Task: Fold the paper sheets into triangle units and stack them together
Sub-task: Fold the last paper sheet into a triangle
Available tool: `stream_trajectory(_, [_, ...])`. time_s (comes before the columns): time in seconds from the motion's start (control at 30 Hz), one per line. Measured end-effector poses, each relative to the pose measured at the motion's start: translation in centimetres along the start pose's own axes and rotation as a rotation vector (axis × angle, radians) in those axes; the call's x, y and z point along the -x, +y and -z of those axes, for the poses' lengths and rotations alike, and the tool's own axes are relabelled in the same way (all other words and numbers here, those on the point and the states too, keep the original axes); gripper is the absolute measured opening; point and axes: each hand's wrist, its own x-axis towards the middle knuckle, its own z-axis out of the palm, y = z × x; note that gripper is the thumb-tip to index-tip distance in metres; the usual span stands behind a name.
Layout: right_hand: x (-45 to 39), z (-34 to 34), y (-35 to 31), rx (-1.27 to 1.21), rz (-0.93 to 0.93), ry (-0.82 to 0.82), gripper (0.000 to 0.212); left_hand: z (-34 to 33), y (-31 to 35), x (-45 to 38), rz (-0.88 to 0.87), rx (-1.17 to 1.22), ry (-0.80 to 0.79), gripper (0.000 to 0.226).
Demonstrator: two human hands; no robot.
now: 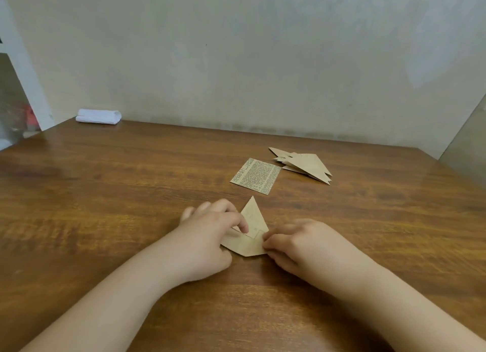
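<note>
Left hand [210, 220] fingers curled, forefinger tip [244, 226] pressing down on the half-folded paper unit [249, 236], pinning a small folded flap near the unit's middle; other fingers bunched just left of the paper, blurred, can't tell if they touch it. Right hand [302, 242] fingers curled too, tips pinching the unit's right edge where a corner looks turned over. The unit lies flat on the wooden table [105, 193], directly between the two hands, both touching it, neither clearly nearer. Long axis runs near-to-far: sharp point aimed at the far side, wider blunt end toward the person, so the crease being worked sits across that axis, at the near half under the fingers. Judgement: mid-fold, flap being tucked or creased; next move probably slides fingertips along that fold while the left forefinger holds the paper from shifting. Both forearms come in from the near edge, converging on the unit, wrists low, palms down. Further out, beyond the point, a flat unfolded printed paper sheet [255, 176] lies apart from the unit; just to its far right, a loose pile of finished triangle units [306, 163], nearly touching the sheet's corner. Far left corner of the table, a folded white cloth [98, 116].
</note>
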Motion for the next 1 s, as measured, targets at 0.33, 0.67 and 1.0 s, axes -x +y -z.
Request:
stream_trajectory(0.33, [0.7,-1.0,0.1,-0.448,-0.517,0.178,0.009,-0.2,-1.2,-3.2,0.048,0.096,-0.1,0.006])
stream_trajectory(0.67, [-0.6,-1.2,0.0,-0.432,-0.805,0.033,0.019,-2.0,-1.3,-3.3,0.058,0.148,0.065,0.021])
stream_trajectory(1.0, [-2.5,-0.6,-1.0,-0.382,-0.652,0.091,0.013,-2.8,-0.3,-3.8,0.056,0.129,0.061,0.01])
